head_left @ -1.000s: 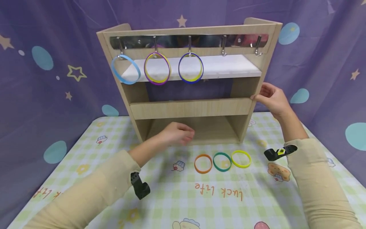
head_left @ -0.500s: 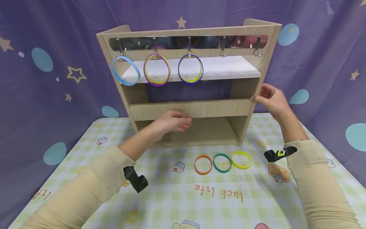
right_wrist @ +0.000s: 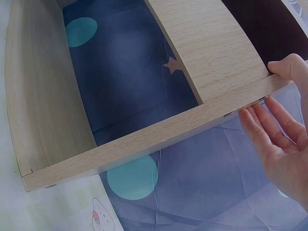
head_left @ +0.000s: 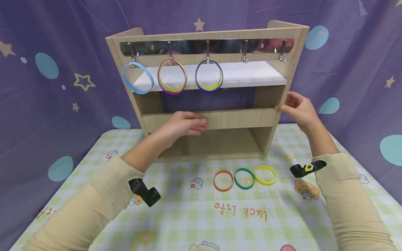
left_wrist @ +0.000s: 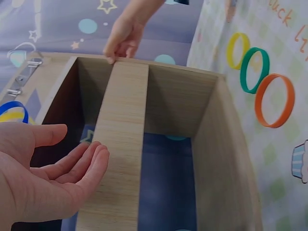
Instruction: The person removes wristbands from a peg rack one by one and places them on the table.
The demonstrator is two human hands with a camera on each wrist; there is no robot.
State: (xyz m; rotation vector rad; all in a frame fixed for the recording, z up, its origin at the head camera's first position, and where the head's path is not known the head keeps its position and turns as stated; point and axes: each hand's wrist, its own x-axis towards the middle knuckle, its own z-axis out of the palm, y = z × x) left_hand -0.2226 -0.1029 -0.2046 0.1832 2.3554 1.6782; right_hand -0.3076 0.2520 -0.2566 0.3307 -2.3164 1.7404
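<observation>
A wooden shelf (head_left: 245, 119) stands on the table, with a metal hook rail (head_left: 226, 46) along its top. My right hand (head_left: 299, 108) grips the shelf's right side panel; in the right wrist view the thumb lies over the front edge and the fingers press the outer face. In front of the middle board, my left hand (head_left: 185, 125) hovers with loosely bent fingers and holds nothing. A light blue wristband (head_left: 150, 75) hangs from the leftmost hook. Purple and yellow bands (head_left: 172, 92) share the second, blue and yellow bands (head_left: 209, 91) the third.
On the checked tablecloth (head_left: 188, 216) before the shelf lie an orange wristband (head_left: 215, 184), a green wristband (head_left: 242, 187) and a yellow wristband (head_left: 266, 183) in a row. A purple curtain (head_left: 75, 115) with stars and ovals stands behind and at both sides.
My left hand has risen from near the shelf's base to the middle board, shifting a little left. The right hand keeps its grip; the wristbands have stayed in place.
</observation>
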